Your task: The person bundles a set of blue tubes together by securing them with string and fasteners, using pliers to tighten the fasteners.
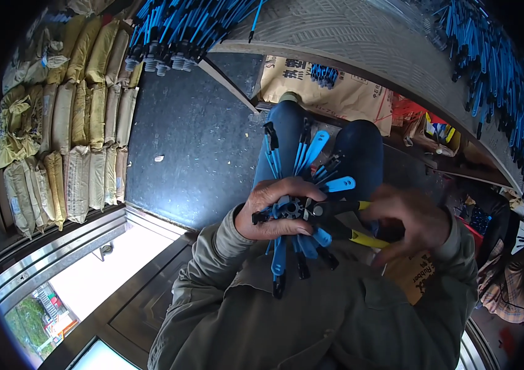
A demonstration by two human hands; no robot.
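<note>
Above my lap, my left hand (277,209) is closed round a round bundle of blue plastic strips (340,184) with black ends. The strips fan out on all sides from a black, toothed hub (289,208) between thumb and fingers. A pair of pliers (318,210) with yellow-and-black handles reaches in from the right, its head against the hub; the exact spot the jaws touch is hidden. My right hand (411,223), slightly blurred, is around the handles, which are spread apart.
A grey workbench (336,28) crosses the top, with heaps of blue strips (178,28) at its left and more blue strips (496,80) along its right. Stacked sacks (80,117) line the left wall. A flattened paper sack (280,83) lies under the bench. Someone's plaid-clothed arm (511,290) shows at far right.
</note>
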